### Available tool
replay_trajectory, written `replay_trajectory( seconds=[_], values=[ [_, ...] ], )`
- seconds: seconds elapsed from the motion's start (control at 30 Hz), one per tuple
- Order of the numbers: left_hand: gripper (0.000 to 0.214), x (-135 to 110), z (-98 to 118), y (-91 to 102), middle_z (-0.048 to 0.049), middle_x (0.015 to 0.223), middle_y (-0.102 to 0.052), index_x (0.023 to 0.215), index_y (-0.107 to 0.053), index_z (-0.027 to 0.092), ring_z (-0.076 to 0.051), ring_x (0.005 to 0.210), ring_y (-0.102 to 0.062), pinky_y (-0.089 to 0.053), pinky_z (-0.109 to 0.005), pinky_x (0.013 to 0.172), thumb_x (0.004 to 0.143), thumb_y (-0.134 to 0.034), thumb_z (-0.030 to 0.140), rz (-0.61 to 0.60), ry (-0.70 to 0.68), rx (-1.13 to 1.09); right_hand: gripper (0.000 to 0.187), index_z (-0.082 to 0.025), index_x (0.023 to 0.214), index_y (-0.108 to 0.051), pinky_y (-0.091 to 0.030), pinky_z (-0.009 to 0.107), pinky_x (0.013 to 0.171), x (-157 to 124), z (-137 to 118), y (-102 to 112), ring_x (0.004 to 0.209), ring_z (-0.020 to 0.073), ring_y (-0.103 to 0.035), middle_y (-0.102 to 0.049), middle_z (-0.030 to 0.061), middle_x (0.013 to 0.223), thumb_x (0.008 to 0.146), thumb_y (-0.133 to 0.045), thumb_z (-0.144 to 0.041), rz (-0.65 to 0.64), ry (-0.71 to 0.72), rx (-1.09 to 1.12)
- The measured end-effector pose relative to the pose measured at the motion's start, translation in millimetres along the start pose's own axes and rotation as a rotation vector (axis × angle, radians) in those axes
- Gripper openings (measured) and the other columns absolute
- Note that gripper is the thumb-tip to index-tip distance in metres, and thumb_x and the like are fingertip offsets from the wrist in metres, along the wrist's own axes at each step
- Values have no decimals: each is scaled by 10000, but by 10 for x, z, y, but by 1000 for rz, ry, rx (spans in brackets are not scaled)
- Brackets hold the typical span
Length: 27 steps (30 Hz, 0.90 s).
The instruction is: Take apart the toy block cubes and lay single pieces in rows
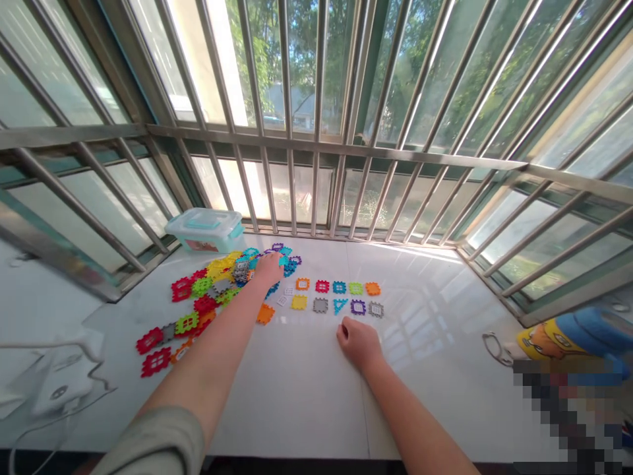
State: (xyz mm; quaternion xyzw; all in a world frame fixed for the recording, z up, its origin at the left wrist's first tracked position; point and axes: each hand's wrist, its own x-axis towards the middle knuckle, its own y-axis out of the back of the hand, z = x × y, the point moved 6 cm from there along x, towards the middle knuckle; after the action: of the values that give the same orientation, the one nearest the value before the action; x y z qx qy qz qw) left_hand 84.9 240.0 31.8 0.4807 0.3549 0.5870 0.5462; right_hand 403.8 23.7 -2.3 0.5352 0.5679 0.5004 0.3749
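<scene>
A barred window (316, 86) was seen along the far side and the right side, with trees showing through its glass. Beneath it lay a white tiled worktop (297, 396), on which a large heap of interlocking plastic pieces (208, 303) in many colours was spread to the left of centre. Behind the heap, near the window frame, stood a lidded plastic box (204, 231) with a teal lid. A white appliance (62, 382) with a cord was placed at the left edge, and a printed blue and yellow item (568, 336) lay at the right edge, partly hidden by a pixelated patch. A grey sleeve (153, 442) was worn on the left arm.

The left hand (270, 269) was extended over the far end of the heap, with its fingers lowered onto the pieces; whether a piece was gripped could not be told. The right hand (359, 343) was loosely closed, empty as far as could be seen, and rested on the worktop just below two rows of single pieces (336, 297), which were laid out to the right of the heap. A single orange piece (266, 313) lay just beside the left forearm.
</scene>
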Motion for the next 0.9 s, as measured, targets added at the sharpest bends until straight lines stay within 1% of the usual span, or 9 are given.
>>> replay_trajectory(
  seconds=[0.1, 0.23, 0.33, 0.4, 0.53, 0.63, 0.77, 0.83, 0.9],
  values=[
    [526, 168, -5, -98, -198, 1407, -668, 1338, -638, 171, -335, 1348, -567, -436, -432, 1109, 828, -672, 294, -39, 0, 10, 211, -229, 831, -589, -156, 325, 620, 4, 5, -2, 630, 131, -516, -691, -4, 776, 1021, -555, -312, 6, 3, 8],
    [497, 242, -27, -133, -203, 1374, -684, 1294, -671, 182, -355, 1299, -586, -456, -450, 1075, 819, -699, 325, -46, 17, 35, 214, -230, 833, -589, -160, 325, 624, 5, 18, -16, 638, 133, -531, -703, 2, 789, 1023, -557, -322, -2, 2, 19],
    [476, 236, -33, -86, -177, 1341, -703, 1302, -675, 198, -337, 1279, -598, -465, -437, 1067, 835, -664, 289, -28, -1, 46, 212, -232, 832, -591, -160, 325, 625, 4, 21, -12, 642, 135, -535, -704, 1, 788, 1021, -555, -322, 6, 5, 23],
    [416, 206, -19, -33, -162, 1283, -729, 1256, -698, 200, -329, 1254, -612, -476, -436, 1059, 849, -629, 254, -14, -20, 46, 205, -232, 831, -594, -162, 325, 626, 3, 21, -6, 639, 135, -531, -702, -1, 784, 1014, -560, -319, 9, 8, 24],
    [307, 17, 100, 136, -134, 1193, -758, 1134, -744, 197, -319, 1221, -629, -484, -443, 1068, 929, -517, 220, 49, -77, 22, 196, -234, 839, -604, -163, 327, 624, 0, 19, 9, 635, 134, -523, -699, -2, 783, 1012, -561, -316, 10, 15, 26],
    [334, -352, 251, 288, -101, 1221, -755, 1159, -743, 208, -287, 1236, -626, -483, -421, 1097, 969, -468, 216, 116, -133, -15, 200, -235, 847, -612, -164, 324, 624, 0, 23, 8, 641, 135, -529, -700, -1, 785, 1018, -558, -323, 5, 13, 30],
    [341, -1189, 447, 386, -78, 1273, -747, 1197, -735, 245, -259, 1249, -641, -471, -439, 1155, 1018, -445, 235, 239, -265, -162, 204, -233, 848, -613, -164, 325, 625, 4, 29, -8, 657, 137, -547, -710, 2, 800, 1022, -561, -324, -4, 10, 25],
    [343, -1641, 495, 298, -72, 1292, -748, 1201, -737, 258, -250, 1247, -655, -443, -463, 1199, 1035, -438, 229, 265, -298, -182, 205, -232, 849, -617, -162, 327, 624, 5, 31, -13, 661, 137, -549, -716, 6, 813, 1022, -564, -326, -5, 10, 22],
    [359, -2023, 529, 103, -68, 1304, -751, 1197, -742, 273, -246, 1250, -668, -441, -485, 1211, 1033, -431, 199, 231, -323, -168, 204, -233, 849, -623, -162, 327, 623, 3, 33, -12, 660, 138, -545, -715, 9, 811, 1020, -565, -328, -2, 9, 17]
  ],
)
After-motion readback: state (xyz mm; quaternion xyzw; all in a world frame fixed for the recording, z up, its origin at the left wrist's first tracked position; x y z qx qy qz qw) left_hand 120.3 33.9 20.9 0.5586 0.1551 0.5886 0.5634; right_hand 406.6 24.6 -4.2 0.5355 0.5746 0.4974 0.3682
